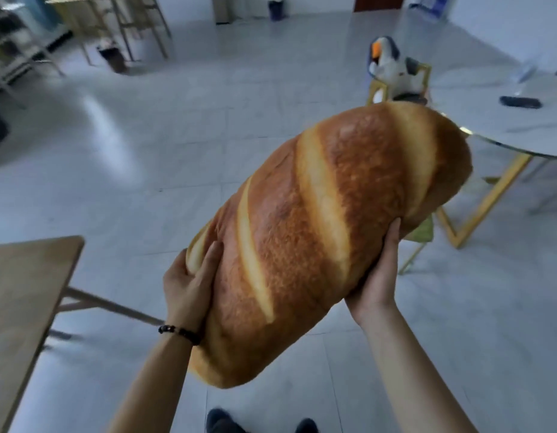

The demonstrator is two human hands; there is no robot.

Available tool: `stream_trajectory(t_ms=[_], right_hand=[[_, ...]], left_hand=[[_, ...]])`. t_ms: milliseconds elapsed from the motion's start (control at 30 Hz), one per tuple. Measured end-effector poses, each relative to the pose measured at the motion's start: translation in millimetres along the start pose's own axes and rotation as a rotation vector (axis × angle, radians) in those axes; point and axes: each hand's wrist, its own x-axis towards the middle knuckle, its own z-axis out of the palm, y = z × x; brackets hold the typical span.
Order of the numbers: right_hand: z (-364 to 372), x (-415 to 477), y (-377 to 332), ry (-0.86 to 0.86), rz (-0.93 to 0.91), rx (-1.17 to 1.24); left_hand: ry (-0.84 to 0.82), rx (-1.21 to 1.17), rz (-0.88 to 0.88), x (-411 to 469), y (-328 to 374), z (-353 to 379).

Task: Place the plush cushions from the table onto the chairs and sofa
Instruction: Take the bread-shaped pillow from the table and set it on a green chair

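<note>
- Cushion (320, 232), shaped and printed like a long loaf of bread, is held up in the air over the floor (146, 151), tilted so its far end points up and to the right.
- Left hand (189, 282) is clamped on the cushion's near left side, thumb pressed onto the top face; a dark bead bracelet (180, 332) sits on that wrist.
- Right hand (377, 276) grips the cushion's right edge from beneath, fingers running up along the side.
- Between the forearms, at the bottom edge, two dark shoes (221, 421) show on the pale tiled floor.
- At the near left stands a wooden table (21, 292), its legs blurred.
- To the right, beyond the cushion, is a round table (495, 120) with a grey top and yellow legs; a dark flat object (520, 102), too blurred to identify, lies on it.
- Just behind the cushion's far end, a plush bird (392, 67) with an orange beak sits on a chair (377, 89) with a yellow frame, beside the round table.
- Far back left are a small dark bin (113, 57) and a light wooden table frame (124, 23).
</note>
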Motion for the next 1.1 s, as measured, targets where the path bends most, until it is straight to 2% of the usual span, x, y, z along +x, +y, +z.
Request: stream_trajectory(t_ms=[133,300,433,567,633,700,867,967,1100], right_hand=[[-21,58,-12,0.122,-0.018,-0.007],[-44,126,-12,0.214,0.042,-0.091],[-61,198,-44,0.470,-0.022,-0.137],[-102,250,-92,0.717,-0.168,-0.087],[-126,260,-111,0.774,-0.186,-0.071],[-150,270,-129,0.785,-0.199,-0.067],[-221,319,-170,0.801,-0.270,-0.085],[-270,367,-202,0.716,-0.250,-0.155],[-330,434,-256,0.576,-0.114,-0.261]], left_hand=[[0.017,-0.011,0.008,44,12,66],[-0.122,-0.047,0.072,110,33,175],[-0.350,-0.022,0.019,159,58,268],[-0.665,0.176,0.036,209,78,354],[-0.816,0.270,0.067,224,88,396],[-0.885,0.301,0.093,234,94,442],[-0.927,0.308,0.098,253,99,563],[-0.980,0.248,0.025,260,107,636],[-0.896,0.201,-0.185,261,119,729]])
